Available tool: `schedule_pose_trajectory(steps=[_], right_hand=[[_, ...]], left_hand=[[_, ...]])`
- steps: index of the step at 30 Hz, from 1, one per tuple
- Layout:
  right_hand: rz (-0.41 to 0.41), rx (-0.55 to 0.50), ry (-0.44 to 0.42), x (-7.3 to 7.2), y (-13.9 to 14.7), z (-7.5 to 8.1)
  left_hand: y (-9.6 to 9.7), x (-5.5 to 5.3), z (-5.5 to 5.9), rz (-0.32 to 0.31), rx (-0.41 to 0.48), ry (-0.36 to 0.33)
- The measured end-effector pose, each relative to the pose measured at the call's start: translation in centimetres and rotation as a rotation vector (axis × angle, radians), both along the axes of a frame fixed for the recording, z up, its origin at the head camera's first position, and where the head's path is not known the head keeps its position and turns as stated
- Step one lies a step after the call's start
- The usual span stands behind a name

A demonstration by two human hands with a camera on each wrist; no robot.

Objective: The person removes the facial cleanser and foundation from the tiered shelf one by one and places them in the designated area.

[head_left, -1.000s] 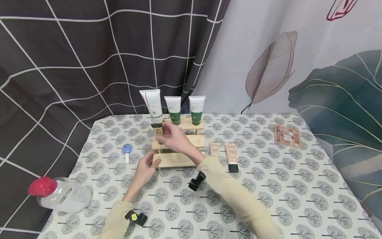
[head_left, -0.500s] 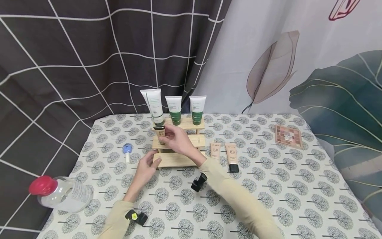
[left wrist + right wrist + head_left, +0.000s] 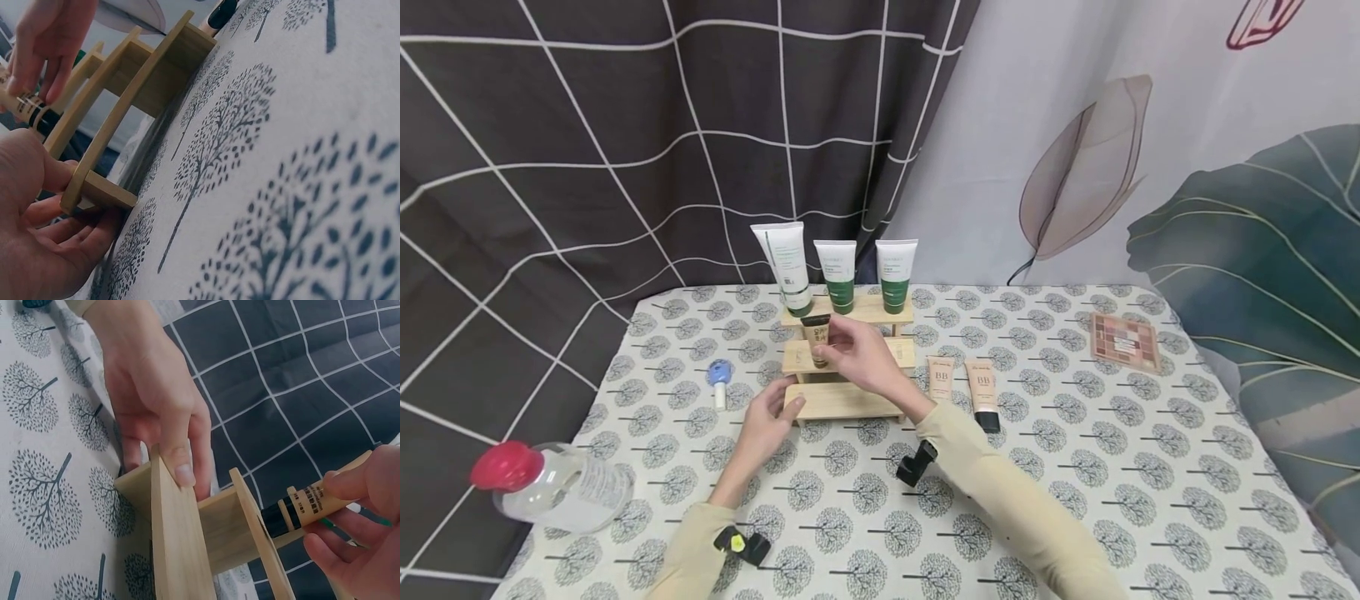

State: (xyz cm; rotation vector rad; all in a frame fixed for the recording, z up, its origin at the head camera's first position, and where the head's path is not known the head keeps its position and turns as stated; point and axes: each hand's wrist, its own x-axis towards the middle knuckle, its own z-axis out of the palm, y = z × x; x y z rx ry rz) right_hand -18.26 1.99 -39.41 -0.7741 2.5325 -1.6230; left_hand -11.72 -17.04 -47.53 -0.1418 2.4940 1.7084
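A small tan tube with a black cap [image 3: 816, 340] stands cap down at the middle step of a wooden three-step stand [image 3: 842, 403]. My right hand [image 3: 867, 360] pinches this tube between thumb and fingers. In the right wrist view, the tube's cap [image 3: 273, 520] is right at the step's surface. My left hand [image 3: 767, 417] grips the left end of the lowest step, thumb on top and fingers underneath, as the left wrist view shows. On the top step stand a white tube [image 3: 788, 268] and two white-and-green tubes [image 3: 837, 275], all upright.
Two beige BB cream tubes [image 3: 982, 387] lie right of the stand, a palette [image 3: 1124, 342] farther right. A small blue-and-white bottle [image 3: 719, 382] lies to the left. A clear bottle with a red top [image 3: 565, 492] is at the table's left edge. Curtains hang behind.
My right hand has shifted right and slightly down with the tan tube, along the middle step. My left hand has stayed on the stand's lowest step.
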Motion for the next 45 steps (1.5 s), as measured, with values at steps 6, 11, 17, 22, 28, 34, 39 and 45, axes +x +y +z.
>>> schedule_pose_trajectory(steps=[6,11,17,22,28,34,39,45], right_hand=[[-0.025,0.024,0.011,0.1,1.0,0.0],[-0.049,0.004,-0.028,0.3,1.9,0.1],[-0.054,-0.053,-0.062,0.3,2.8,0.0],[-0.069,-0.05,-0.069,0.4,3.9,-0.1],[-0.071,-0.054,-0.034,0.7,5.5,-0.3],[-0.087,-0.082,-0.039,1.1,6.9,-0.4],[-0.119,-0.063,-0.016,1.1,7.8,-0.6],[-0.159,-0.062,-0.034,1.2,9.0,-0.5]], left_hand=[[0.1,0.0,0.2,0.003,0.001,0.002],[0.1,0.0,0.3,0.013,-0.011,0.003],[0.2,0.0,0.4,0.01,-0.007,-0.004],[0.2,0.0,0.3,0.013,-0.001,0.002],[0.2,0.1,0.2,0.012,0.006,0.003],[0.2,0.1,0.2,0.016,-0.003,0.005],[0.1,0.2,0.2,0.013,-0.008,0.007],[0.1,0.3,0.1,0.02,0.004,0.016]])
